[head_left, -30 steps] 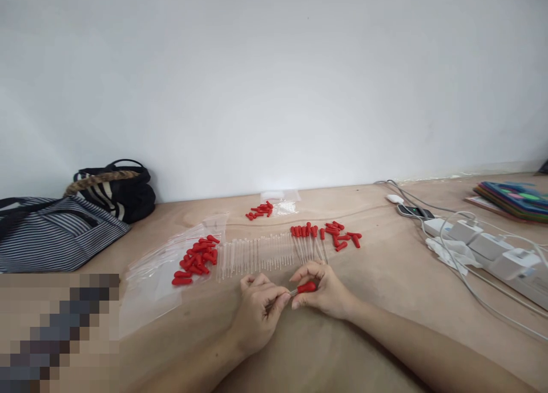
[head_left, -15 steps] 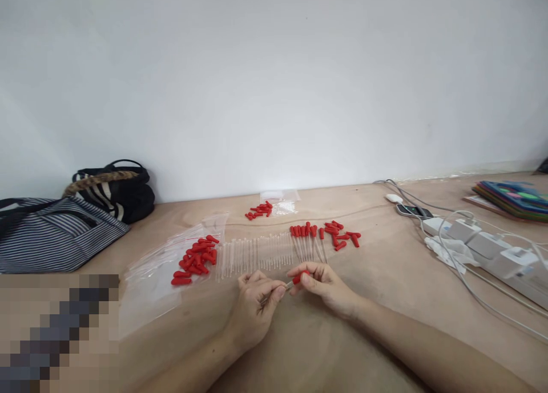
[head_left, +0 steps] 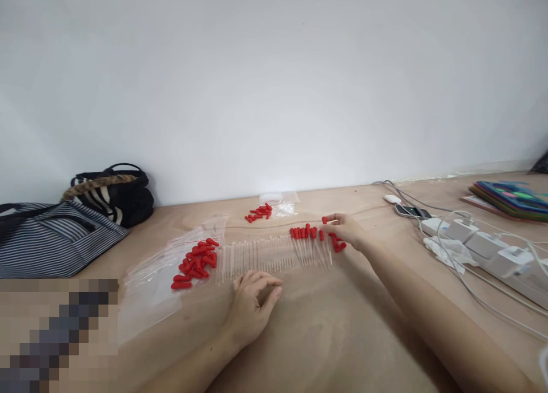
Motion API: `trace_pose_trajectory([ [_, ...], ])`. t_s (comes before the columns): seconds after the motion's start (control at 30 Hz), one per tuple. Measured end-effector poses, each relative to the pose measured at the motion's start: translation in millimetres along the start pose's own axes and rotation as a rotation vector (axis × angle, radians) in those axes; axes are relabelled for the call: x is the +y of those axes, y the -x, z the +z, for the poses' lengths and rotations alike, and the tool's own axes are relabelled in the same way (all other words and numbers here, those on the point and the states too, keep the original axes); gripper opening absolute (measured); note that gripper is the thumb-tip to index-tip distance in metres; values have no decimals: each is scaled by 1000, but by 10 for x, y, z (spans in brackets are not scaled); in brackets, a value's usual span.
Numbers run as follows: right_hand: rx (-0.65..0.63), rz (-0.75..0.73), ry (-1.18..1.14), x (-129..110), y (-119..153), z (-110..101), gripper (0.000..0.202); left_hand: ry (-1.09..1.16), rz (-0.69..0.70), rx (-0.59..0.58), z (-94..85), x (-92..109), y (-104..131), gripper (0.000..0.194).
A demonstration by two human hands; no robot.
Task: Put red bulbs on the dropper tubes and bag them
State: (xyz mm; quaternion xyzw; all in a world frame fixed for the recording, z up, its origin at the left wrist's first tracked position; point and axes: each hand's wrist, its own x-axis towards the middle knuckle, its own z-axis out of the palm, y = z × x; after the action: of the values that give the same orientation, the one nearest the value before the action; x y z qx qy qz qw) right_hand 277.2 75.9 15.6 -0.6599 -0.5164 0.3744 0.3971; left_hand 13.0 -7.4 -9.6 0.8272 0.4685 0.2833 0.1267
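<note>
My left hand [head_left: 256, 302] rests near the table front with nothing in it, thumb and fingers apart. At the right end of a row, my right hand [head_left: 345, 230] is closed on a dropper, whose red bulb [head_left: 324, 219] pokes out past the fingertips. Part of its glass tube seems to show below the hand. Beside it lie several glass droppers with red rubber bulbs [head_left: 303, 233]. To their left runs a row of bare glass tubes [head_left: 257, 253]. Loose red bulbs [head_left: 338, 246] are partly hidden under my right hand.
More red bulbs [head_left: 197, 259] lie in a heap on clear plastic bags [head_left: 149, 302] at left. Smaller red bulbs [head_left: 259, 213] sit by another bag [head_left: 285, 205] at the back. A striped bag [head_left: 64, 233], a black bag [head_left: 128, 196] and a power strip with chargers [head_left: 488, 247] flank the area.
My right hand has moved up and right with the dropper, away from my left hand, to the end of the row. My left hand has let go and its fingers have spread.
</note>
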Motion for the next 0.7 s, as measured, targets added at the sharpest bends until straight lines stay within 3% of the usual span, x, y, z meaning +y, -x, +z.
trace_pose_trajectory([
  [0.13, 78, 50, 179, 117, -206, 26, 39, -59, -36, 28, 16, 4, 8, 13],
  [0.33, 121, 32, 384, 157, -243, 186, 47, -85, -67, 43, 16, 7, 6, 12],
  [0.57, 119, -14, 472, 157, -233, 196, 49, -109, -92, 22, 38, -8, 4, 12],
  [0.7, 116, -32, 490, 166, -238, 165, 44, -258, -153, 43, -87, -105, -110, 13],
])
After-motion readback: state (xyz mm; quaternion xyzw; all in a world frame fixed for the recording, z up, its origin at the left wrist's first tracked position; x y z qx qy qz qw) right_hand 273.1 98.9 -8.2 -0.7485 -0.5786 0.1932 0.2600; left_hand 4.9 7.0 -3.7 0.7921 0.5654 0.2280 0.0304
